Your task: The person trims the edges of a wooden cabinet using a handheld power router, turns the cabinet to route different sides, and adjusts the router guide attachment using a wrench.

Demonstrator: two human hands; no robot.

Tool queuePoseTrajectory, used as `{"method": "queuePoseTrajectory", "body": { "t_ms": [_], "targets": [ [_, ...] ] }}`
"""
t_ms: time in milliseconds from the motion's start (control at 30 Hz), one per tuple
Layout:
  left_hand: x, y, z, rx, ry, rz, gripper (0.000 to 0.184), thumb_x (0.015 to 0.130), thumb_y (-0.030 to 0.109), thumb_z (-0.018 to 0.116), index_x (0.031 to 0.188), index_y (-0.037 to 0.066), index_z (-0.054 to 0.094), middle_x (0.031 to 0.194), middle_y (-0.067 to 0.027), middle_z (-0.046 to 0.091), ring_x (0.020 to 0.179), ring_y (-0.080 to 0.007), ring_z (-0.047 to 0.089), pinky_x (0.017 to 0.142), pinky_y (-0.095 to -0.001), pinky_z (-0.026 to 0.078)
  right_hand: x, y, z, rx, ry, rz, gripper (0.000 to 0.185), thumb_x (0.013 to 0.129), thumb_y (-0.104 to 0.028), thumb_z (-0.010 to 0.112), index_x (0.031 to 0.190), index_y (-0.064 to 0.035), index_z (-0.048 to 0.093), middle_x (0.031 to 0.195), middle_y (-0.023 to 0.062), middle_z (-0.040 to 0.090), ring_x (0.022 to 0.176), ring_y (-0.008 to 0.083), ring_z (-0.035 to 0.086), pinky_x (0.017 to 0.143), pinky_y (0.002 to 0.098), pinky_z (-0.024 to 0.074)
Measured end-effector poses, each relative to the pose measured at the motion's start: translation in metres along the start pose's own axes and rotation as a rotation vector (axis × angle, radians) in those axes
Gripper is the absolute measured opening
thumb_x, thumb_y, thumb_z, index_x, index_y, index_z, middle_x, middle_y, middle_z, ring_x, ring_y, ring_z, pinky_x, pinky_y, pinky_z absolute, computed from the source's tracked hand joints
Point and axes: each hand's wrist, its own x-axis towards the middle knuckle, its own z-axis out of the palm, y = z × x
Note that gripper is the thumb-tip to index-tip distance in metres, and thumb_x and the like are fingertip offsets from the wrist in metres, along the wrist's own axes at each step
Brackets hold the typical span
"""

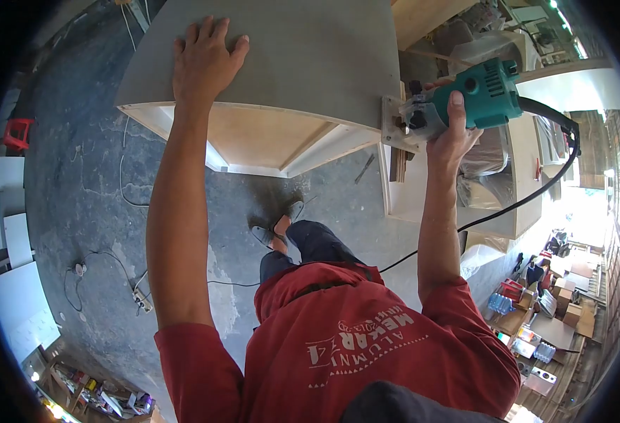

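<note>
My left hand (207, 60) lies flat on the grey top of a wooden cabinet (310, 56), fingers spread. In my right hand (454, 130) is a green trim router (482, 88), gripped around its body with the thumb on top. The router's base plate (394, 123) is against the cabinet's right edge, near its front corner. Its bit is hidden from this view. A black power cord (571, 151) leaves the back of the router and loops down past my right forearm. Below the top, the cabinet's pale wooden inside (264, 134) shows.
Another wooden cabinet (430, 187) stands at the right with plastic-wrapped items. A cable and a socket strip (142, 299) lie on the concrete floor at left. White panels (24, 303) and a red stool (18, 134) are at the far left. Boxes (571, 314) fill the lower right.
</note>
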Motion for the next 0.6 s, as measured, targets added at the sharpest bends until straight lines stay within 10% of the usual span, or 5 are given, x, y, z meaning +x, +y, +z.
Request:
{"method": "queuePoseTrajectory", "body": {
  "t_ms": [600],
  "targets": [
    [0.003,0.006,-0.034,-0.016,-0.133,-0.052,0.060,0.102,0.051,0.051,0.148,0.013,0.055,0.159,-0.0130,0.046,0.149,-0.0342,0.038,0.123,-0.0574,0.027,0.032,0.022,0.002,-0.169,0.014,-0.122,0.037,0.092,-0.019,0.076,0.116,0.0047,0.060,0.094,0.0160,0.073,0.082,0.0250,0.072,0.077,0.0378,0.0591]
  ]
}}
